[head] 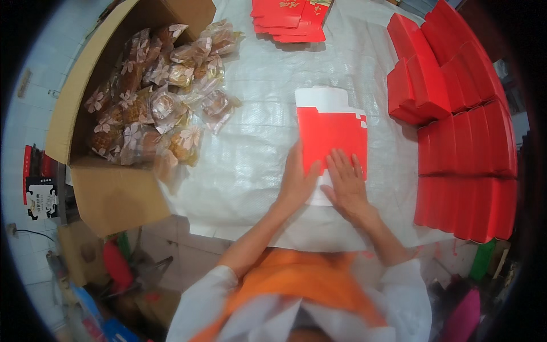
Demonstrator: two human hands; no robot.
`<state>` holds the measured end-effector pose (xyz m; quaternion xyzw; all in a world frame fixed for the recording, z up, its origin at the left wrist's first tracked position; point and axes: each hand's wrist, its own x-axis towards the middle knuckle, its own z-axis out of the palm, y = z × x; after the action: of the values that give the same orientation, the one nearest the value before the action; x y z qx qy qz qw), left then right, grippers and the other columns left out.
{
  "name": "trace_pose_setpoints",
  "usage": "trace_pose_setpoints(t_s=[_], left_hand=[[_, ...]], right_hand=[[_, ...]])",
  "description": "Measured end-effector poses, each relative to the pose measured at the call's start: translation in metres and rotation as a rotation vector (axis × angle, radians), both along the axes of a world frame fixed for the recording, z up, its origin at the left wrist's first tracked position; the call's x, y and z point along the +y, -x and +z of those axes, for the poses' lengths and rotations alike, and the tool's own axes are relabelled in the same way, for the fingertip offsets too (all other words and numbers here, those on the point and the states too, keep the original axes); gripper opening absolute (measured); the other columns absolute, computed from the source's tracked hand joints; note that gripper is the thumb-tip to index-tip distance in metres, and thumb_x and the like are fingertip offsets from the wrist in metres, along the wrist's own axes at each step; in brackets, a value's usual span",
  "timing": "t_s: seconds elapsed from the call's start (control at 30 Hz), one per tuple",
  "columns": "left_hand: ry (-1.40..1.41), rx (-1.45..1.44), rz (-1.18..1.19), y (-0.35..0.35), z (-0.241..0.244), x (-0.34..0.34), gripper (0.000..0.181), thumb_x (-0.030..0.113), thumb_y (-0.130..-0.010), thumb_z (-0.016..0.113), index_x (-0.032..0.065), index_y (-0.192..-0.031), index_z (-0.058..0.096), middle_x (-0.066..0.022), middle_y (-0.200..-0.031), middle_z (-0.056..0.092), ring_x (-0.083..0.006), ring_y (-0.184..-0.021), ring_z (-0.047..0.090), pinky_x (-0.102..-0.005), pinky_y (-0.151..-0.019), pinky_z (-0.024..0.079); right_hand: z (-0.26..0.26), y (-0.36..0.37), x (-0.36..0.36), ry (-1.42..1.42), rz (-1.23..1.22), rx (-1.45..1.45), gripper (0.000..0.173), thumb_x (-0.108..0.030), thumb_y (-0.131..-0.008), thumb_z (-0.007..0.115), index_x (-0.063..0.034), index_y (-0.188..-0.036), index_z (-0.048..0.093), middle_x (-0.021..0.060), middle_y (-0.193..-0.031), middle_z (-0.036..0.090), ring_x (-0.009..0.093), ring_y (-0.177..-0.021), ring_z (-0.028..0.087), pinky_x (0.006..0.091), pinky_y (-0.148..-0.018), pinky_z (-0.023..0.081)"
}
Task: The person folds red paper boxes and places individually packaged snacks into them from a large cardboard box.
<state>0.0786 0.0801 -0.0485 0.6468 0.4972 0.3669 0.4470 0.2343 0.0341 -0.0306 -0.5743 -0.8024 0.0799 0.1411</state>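
A folded-flat red and white paperboard box (333, 132) lies on the white woven plastic sheet before me. My left hand (297, 179) holds it by its left edge, thumb over the red face and fingers along the side. The fingertips are partly hidden. My right hand (347, 184) rests palm down on its lower right part, pressing no other thing, with the fingers a little spread. A white flap (321, 194) shows between the two hands, and another white flap (322, 97) sticks out at the far end.
At left, a cardboard carton (119, 196) on its side spills several wrapped pastries (164, 109). Formed red boxes (466, 145) stand in rows at right. Flat red box pieces (290, 21) are stacked at the far edge of the plastic sheet (248, 171).
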Motion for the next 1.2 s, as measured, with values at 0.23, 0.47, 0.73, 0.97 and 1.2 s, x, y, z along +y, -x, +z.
trace_pose_setpoints(t_s=[0.23, 0.47, 0.73, 0.97, 1.2], left_hand=[[-0.174, -0.092, 0.156, -0.014, 0.016, -0.009, 0.057, 0.010, -0.084, 0.049, -0.0054, -0.131, 0.021, -0.0149, -0.116, 0.045, -0.0177, -0.101, 0.047, -0.0260, -0.084, 0.040], [0.392, -0.728, 0.350, -0.004, 0.036, -0.003, 0.022, 0.021, -0.093, 0.041, 0.0012, -0.094, 0.051, -0.0010, -0.087, 0.055, -0.0051, -0.076, 0.049, -0.0201, -0.068, 0.042], [0.187, -0.651, 0.254, 0.000, 0.050, -0.038, 0.024, 0.022, -0.094, 0.037, 0.0019, -0.094, 0.051, 0.0017, -0.085, 0.052, -0.0023, -0.074, 0.042, -0.0191, -0.066, 0.038], [0.283, -0.647, 0.180, 0.008, 0.056, -0.051, 0.026, 0.023, -0.094, 0.035, 0.0011, -0.103, 0.047, -0.0013, -0.091, 0.050, -0.0068, -0.082, 0.044, -0.0225, -0.074, 0.039], [0.383, -0.705, 0.311, 0.000, 0.071, -0.059, 0.032, 0.019, -0.092, 0.035, 0.0002, -0.118, 0.029, -0.0051, -0.106, 0.043, -0.0106, -0.092, 0.042, -0.0237, -0.083, 0.037]], right_hand=[[-0.011, 0.000, -0.003, -0.058, 0.048, 0.051, 0.060, -0.022, -0.071, 0.065, -0.0040, -0.123, 0.040, 0.0118, -0.132, 0.036, 0.025, -0.124, 0.032, 0.0453, -0.103, 0.020], [0.007, 0.000, -0.040, 0.049, -0.242, 0.868, 0.021, -0.002, -0.085, 0.046, 0.0031, -0.104, 0.053, 0.0155, -0.106, 0.055, 0.025, -0.098, 0.053, 0.0338, -0.084, 0.042], [0.021, 0.019, -0.046, 0.558, -0.439, 2.211, 0.036, -0.022, -0.092, 0.041, -0.0003, -0.121, 0.041, 0.0112, -0.117, 0.050, 0.022, -0.106, 0.048, 0.0358, -0.093, 0.038], [0.046, 0.061, -0.058, 0.519, -0.379, 2.419, 0.045, -0.033, -0.092, 0.037, -0.0040, -0.127, 0.035, 0.0108, -0.128, 0.041, 0.025, -0.119, 0.039, 0.0399, -0.100, 0.030], [0.009, 0.071, -0.076, 0.319, -0.475, 1.277, 0.029, -0.012, -0.088, 0.043, 0.0004, -0.114, 0.043, 0.0094, -0.112, 0.049, 0.020, -0.100, 0.047, 0.0322, -0.087, 0.037]])
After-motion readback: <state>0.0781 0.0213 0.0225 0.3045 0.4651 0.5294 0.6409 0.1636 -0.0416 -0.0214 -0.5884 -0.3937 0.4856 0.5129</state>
